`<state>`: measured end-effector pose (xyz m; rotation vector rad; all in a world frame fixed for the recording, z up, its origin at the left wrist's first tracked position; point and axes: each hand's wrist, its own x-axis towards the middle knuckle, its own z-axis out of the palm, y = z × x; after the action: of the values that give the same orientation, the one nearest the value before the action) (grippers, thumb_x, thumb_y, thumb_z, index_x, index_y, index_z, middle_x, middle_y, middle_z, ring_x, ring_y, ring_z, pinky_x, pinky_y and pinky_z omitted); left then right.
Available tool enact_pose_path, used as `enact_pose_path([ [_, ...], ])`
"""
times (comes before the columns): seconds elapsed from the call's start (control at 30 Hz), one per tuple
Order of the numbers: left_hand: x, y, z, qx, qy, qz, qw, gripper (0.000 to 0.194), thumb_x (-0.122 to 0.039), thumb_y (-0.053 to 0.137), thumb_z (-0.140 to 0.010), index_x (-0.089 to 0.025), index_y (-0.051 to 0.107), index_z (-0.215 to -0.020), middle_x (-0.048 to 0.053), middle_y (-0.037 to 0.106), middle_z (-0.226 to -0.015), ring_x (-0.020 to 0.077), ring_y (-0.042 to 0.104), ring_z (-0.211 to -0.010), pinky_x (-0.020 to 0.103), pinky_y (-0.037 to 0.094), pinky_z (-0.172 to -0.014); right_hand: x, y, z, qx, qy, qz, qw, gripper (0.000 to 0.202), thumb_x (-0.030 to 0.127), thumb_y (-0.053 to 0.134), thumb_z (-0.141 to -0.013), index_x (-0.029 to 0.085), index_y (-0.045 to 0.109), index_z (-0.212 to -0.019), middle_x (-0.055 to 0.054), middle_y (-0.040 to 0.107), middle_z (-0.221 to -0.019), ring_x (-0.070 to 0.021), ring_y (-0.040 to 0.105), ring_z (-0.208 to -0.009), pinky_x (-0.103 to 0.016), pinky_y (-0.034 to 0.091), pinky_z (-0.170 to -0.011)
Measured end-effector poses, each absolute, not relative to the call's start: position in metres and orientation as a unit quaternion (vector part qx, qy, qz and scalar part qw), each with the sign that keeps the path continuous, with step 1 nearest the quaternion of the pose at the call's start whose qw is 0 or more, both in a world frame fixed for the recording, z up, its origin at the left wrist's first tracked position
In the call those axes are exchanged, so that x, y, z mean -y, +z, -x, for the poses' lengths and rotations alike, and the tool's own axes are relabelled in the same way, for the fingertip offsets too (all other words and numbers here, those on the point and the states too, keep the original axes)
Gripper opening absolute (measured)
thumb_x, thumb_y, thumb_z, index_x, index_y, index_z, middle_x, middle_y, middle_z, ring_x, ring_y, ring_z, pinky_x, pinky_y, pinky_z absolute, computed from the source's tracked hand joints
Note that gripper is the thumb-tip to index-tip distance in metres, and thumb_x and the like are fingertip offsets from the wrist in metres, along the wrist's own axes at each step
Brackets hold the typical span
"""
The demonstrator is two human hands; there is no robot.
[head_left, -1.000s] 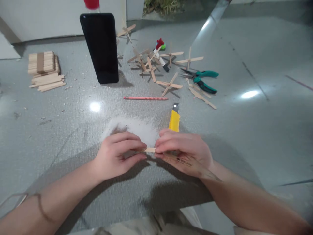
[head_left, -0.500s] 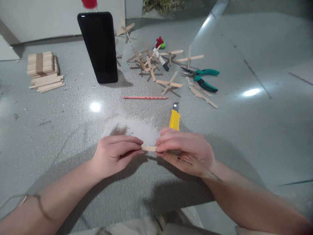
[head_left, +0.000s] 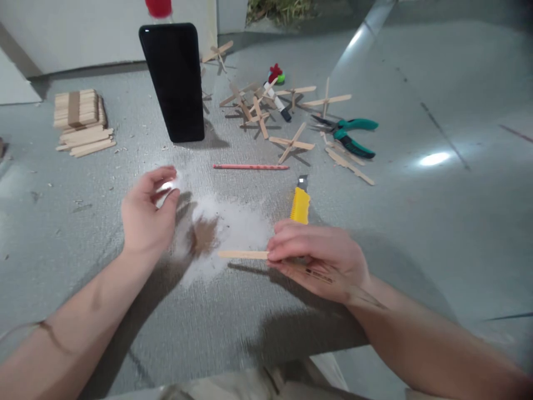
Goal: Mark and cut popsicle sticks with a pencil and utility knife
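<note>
My right hand [head_left: 318, 258] pinches one end of a flat wooden stick [head_left: 244, 255], whose free end points left above the grey surface. A yellow cutter [head_left: 300, 205] lies just beyond this hand, partly hidden by its fingers. My left hand [head_left: 152, 208] is raised at the left with thumb and fingers apart and nothing between them. White powder [head_left: 241, 216] is spread on the surface between the hands, with a brown patch [head_left: 204, 236] in it. A pink pencil [head_left: 250, 166] lies beyond the powder.
A black phone [head_left: 175, 83] stands upright in front of a red-capped bottle [head_left: 159, 8]. Bundled sticks [head_left: 79, 108] lie at the left. Several crossed-stick pieces [head_left: 292, 143], a white marker [head_left: 277, 101] and green-handled pliers [head_left: 353, 136] are at the back right.
My left hand has let go of the stick and moved left and away from me, its fingers opening. My right hand still holds the stick, and more of it shows.
</note>
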<state>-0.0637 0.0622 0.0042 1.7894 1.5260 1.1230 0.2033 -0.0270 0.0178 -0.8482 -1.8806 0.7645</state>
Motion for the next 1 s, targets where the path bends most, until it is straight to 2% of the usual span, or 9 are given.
enact_pose_path([
  [0.03, -0.065, 0.003, 0.065, -0.566, 0.418, -0.667, 0.245, 0.025, -0.015, 0.069, -0.087, -0.027, 0.071, -0.108, 0.002, 0.065, -0.136, 0.0205, 0.068, -0.115, 0.035, 0.059, -0.094, 0.027, 0.018, -0.203, 0.76, 0.311, 0.342, 0.457, 0.012, 0.01, 0.07, -0.091, 0.02, 0.068, -0.097, -0.003, 0.073, -0.083, -0.0126, 0.066, -0.074, -0.031, 0.056, -0.079],
  [0.1, -0.065, 0.003, 0.064, -0.551, 0.406, -0.7, 0.205, 0.021, -0.015, 0.069, -0.087, -0.028, 0.073, -0.102, 0.001, 0.063, -0.138, 0.0222, 0.066, -0.118, 0.036, 0.058, -0.095, 0.027, 0.018, -0.202, 0.757, 0.313, 0.339, 0.463, 0.012, 0.009, 0.07, -0.091, 0.02, 0.068, -0.097, -0.003, 0.073, -0.083, -0.0126, 0.066, -0.073, -0.03, 0.056, -0.077],
  [0.23, -0.046, 0.011, 0.053, -0.416, 0.415, -0.801, 0.116, 0.019, -0.014, 0.066, -0.09, -0.028, 0.072, -0.1, 0.003, 0.071, -0.119, 0.0222, 0.068, -0.107, 0.04, 0.057, -0.089, 0.025, 0.021, -0.201, 0.76, 0.307, 0.339, 0.462, 0.012, 0.01, 0.068, -0.092, 0.02, 0.068, -0.098, -0.003, 0.072, -0.084, -0.0133, 0.065, -0.071, -0.031, 0.056, -0.074],
  [0.4, -0.023, 0.02, 0.041, -0.223, 0.388, -0.884, 0.138, 0.013, -0.022, 0.068, -0.092, -0.023, 0.068, -0.106, 0.005, 0.07, -0.101, 0.0168, 0.065, -0.085, 0.034, 0.054, -0.073, 0.026, 0.024, -0.203, 0.771, 0.284, 0.342, 0.456, 0.008, 0.013, 0.068, -0.093, 0.02, 0.068, -0.096, -0.003, 0.073, -0.084, -0.0135, 0.066, -0.071, -0.033, 0.057, -0.077],
  [0.7, -0.019, 0.017, 0.036, -0.193, 0.399, -0.891, 0.096, 0.009, -0.016, 0.074, -0.089, -0.023, 0.07, -0.094, -0.001, 0.072, -0.088, 0.0126, 0.065, -0.079, 0.03, 0.05, -0.069, 0.03, 0.022, -0.201, 0.772, 0.281, 0.333, 0.462, 0.005, 0.014, 0.065, -0.097, 0.018, 0.068, -0.096, -0.004, 0.073, -0.084, -0.0117, 0.067, -0.072, -0.033, 0.055, -0.085],
  [0.87, -0.016, 0.016, 0.035, -0.182, 0.381, -0.902, 0.089, 0.011, -0.01, 0.068, -0.088, -0.019, 0.066, -0.093, 0.003, 0.071, -0.097, 0.0166, 0.064, -0.083, 0.032, 0.05, -0.071, 0.031, 0.025, -0.202, 0.802, 0.259, 0.33, 0.425, 0.011, 0.018, 0.056, -0.102, 0.018, 0.067, -0.099, -0.006, 0.074, -0.087, -0.0125, 0.067, -0.075, -0.035, 0.055, -0.085],
  [1.0, -0.014, 0.015, 0.034, -0.201, 0.337, -0.913, 0.112, 0.009, -0.01, 0.058, -0.091, -0.018, 0.063, -0.092, 0.007, 0.069, -0.104, 0.0192, 0.063, -0.086, 0.035, 0.051, -0.074, 0.032, 0.021, -0.2, 0.818, 0.231, 0.313, 0.424, 0.014, 0.013, 0.053, -0.102, 0.018, 0.066, -0.101, -0.006, 0.073, -0.085, -0.0141, 0.065, -0.073, -0.036, 0.054, -0.079],
])
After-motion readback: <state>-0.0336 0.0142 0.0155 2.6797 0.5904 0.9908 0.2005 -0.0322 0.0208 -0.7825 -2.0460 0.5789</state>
